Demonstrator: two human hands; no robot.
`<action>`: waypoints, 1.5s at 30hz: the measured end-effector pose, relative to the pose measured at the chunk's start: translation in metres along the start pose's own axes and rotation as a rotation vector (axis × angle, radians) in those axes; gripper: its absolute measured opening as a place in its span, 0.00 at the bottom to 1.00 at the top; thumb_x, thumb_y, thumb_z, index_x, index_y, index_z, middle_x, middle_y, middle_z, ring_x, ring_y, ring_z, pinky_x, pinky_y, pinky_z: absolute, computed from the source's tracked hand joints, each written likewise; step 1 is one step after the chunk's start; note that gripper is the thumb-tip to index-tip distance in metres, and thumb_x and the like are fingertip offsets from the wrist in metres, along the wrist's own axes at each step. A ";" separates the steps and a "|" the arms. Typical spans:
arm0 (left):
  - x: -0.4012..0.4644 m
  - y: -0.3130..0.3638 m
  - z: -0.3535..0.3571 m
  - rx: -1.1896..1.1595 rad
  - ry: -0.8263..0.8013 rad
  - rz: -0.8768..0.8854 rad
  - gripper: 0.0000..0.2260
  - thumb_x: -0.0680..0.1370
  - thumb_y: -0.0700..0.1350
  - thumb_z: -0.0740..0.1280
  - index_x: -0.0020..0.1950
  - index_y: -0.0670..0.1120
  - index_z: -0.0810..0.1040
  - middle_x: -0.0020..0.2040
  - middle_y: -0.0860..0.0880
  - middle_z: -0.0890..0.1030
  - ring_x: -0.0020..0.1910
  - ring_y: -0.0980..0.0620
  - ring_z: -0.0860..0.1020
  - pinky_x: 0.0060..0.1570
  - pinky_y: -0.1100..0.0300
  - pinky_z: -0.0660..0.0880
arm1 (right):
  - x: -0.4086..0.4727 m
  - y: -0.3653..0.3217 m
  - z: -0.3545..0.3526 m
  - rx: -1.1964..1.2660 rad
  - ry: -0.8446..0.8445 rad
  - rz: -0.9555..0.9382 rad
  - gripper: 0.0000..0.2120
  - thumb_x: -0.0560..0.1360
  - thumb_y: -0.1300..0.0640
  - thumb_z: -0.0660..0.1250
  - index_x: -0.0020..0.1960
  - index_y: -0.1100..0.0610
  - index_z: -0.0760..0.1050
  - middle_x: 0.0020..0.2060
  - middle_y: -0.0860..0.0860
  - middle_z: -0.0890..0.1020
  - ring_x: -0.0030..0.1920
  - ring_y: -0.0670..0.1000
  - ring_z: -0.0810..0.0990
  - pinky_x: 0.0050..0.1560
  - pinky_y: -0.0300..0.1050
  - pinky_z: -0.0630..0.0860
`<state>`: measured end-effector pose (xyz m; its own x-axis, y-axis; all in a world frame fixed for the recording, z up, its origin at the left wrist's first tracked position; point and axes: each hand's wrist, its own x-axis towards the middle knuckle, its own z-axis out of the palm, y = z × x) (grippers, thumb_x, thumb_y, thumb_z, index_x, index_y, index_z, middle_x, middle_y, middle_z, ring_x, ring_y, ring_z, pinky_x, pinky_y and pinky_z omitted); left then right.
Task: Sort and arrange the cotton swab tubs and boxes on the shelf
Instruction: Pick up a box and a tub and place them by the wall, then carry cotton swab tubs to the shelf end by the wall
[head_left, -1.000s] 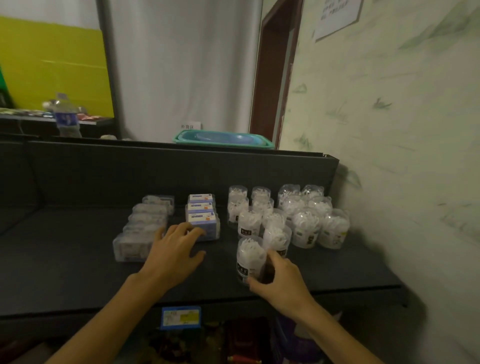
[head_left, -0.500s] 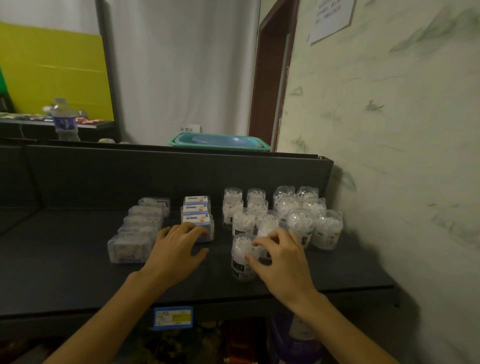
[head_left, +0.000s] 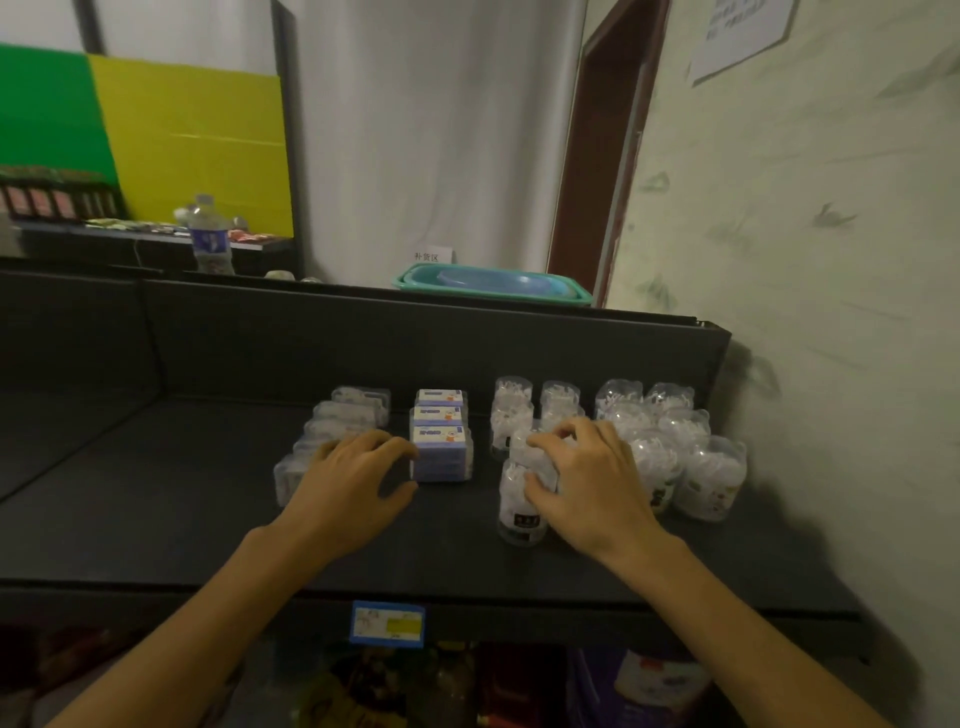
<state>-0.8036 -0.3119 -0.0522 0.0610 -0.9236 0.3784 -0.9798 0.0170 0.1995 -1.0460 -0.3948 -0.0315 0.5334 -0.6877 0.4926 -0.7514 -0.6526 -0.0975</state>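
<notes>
On the black shelf (head_left: 156, 499) stand several clear round cotton swab tubs (head_left: 711, 483) in rows at the right. A row of blue-labelled boxes (head_left: 440, 452) runs down the middle, and a row of clear flat boxes (head_left: 343, 421) lies to its left. My right hand (head_left: 592, 483) curls over a tub in the second column, just behind and right of the front tub (head_left: 517, 512), fingers wrapped on it. My left hand (head_left: 353, 483) rests on the shelf with fingers spread, its fingertips touching the nearest blue-labelled box and covering the nearest clear flat boxes.
The shelf's back panel (head_left: 363, 338) rises behind the rows, and a wall (head_left: 805, 260) closes the right side. A teal basin (head_left: 493, 283) sits beyond the panel. A blue price tag (head_left: 387, 623) hangs on the front edge, with goods on the shelf below.
My right hand moved from the base of the front tub up and back onto the tub behind it. My left hand stayed by the blue-labelled box.
</notes>
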 end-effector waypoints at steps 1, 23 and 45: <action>-0.003 -0.004 -0.005 0.011 0.015 -0.010 0.17 0.76 0.55 0.65 0.64 0.57 0.69 0.62 0.54 0.73 0.60 0.53 0.72 0.63 0.52 0.68 | 0.005 -0.006 -0.003 0.006 0.014 -0.014 0.20 0.75 0.45 0.64 0.65 0.48 0.73 0.59 0.50 0.72 0.61 0.51 0.68 0.61 0.49 0.69; -0.177 -0.267 -0.166 0.136 0.125 -0.265 0.19 0.78 0.58 0.60 0.68 0.59 0.66 0.67 0.57 0.69 0.66 0.56 0.66 0.68 0.56 0.56 | 0.095 -0.364 0.057 0.158 -0.058 -0.369 0.25 0.78 0.43 0.59 0.73 0.48 0.62 0.64 0.50 0.71 0.64 0.50 0.68 0.61 0.45 0.68; -0.335 -0.538 -0.247 0.188 0.146 -0.613 0.18 0.76 0.58 0.64 0.64 0.57 0.71 0.60 0.56 0.76 0.52 0.57 0.76 0.59 0.52 0.71 | 0.188 -0.653 0.179 0.222 -0.219 -0.552 0.26 0.77 0.43 0.60 0.73 0.47 0.61 0.66 0.50 0.71 0.65 0.50 0.69 0.64 0.47 0.69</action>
<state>-0.2497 0.0830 -0.0634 0.6314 -0.6828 0.3677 -0.7748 -0.5753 0.2622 -0.3857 -0.1551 -0.0302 0.9043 -0.2645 0.3351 -0.2568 -0.9641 -0.0680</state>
